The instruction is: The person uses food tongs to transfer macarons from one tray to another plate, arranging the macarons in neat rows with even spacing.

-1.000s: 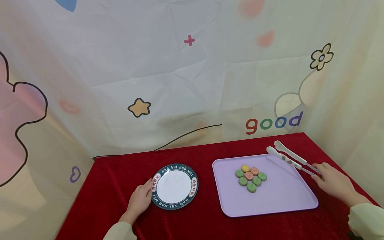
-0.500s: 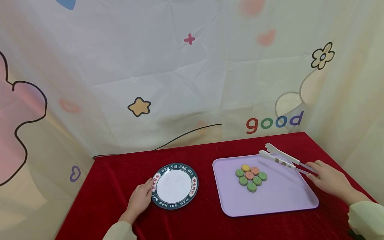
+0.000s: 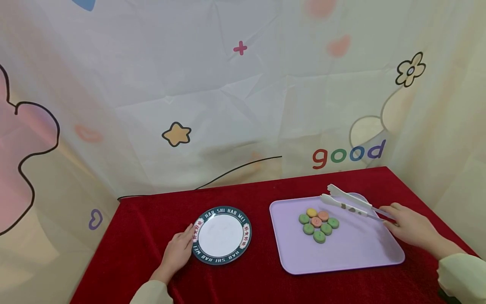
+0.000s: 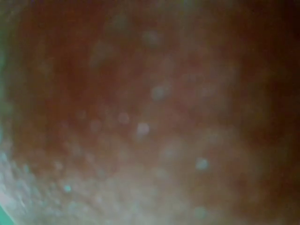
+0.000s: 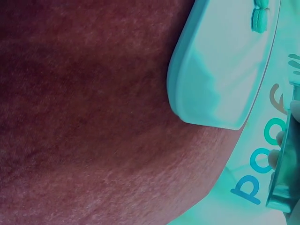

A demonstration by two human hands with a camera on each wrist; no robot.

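My left hand (image 3: pixel 177 252) rests at the left rim of a round plate (image 3: pixel 220 235) with a white middle and dark green lettered border, fingertips on the rim. The left wrist view is only a blur. My right hand (image 3: pixel 410 226) grips the metal handles of food tongs (image 3: pixel 347 202) with white tips. Their arms stand apart with nothing between them, pointing left over the far right part of a lilac tray (image 3: pixel 341 257). On the tray sit small green macarons (image 3: pixel 319 237), pink macarons (image 3: pixel 316 222) and one yellow macaron (image 3: pixel 311 212), grouped left of the middle. In the right wrist view, the tongs (image 5: pixel 283 173) show at the right edge.
A red cloth (image 3: pixel 243 283) covers the table. Behind it hangs a pale printed curtain (image 3: pixel 243 105) with a star and the word "good". The plate lies left of the tray, with a strip of red cloth between them.
My right hand has moved left with the tongs, bringing their tips from beyond the tray's far right edge closer to the macarons. The left hand and the plate have stayed put.
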